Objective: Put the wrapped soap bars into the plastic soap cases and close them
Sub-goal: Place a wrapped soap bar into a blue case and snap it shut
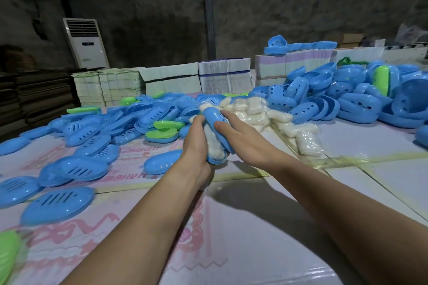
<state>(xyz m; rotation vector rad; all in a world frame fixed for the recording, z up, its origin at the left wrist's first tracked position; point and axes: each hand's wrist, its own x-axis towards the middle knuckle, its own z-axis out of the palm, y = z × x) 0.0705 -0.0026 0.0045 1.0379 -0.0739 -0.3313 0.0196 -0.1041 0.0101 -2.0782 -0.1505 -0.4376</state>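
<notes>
- At frame center, the left hand (pixel 196 143) grips a glossy blue oval soap case (pixel 217 132) holding a white plastic-wrapped soap bar (pixel 214 143).
- The right hand (pixel 240 139) presses straight fingers against the case's perforated lid, both forearms extended.

Two bare forearms, no sleeves in view, hands (pixel 196 143) ungloved, no rings or watch visible

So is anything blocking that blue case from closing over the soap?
Nothing visible does. The wrapped soap bar lies in the blue soap case, held by the left hand, with the right hand on the lid. The case is still open.
</notes>
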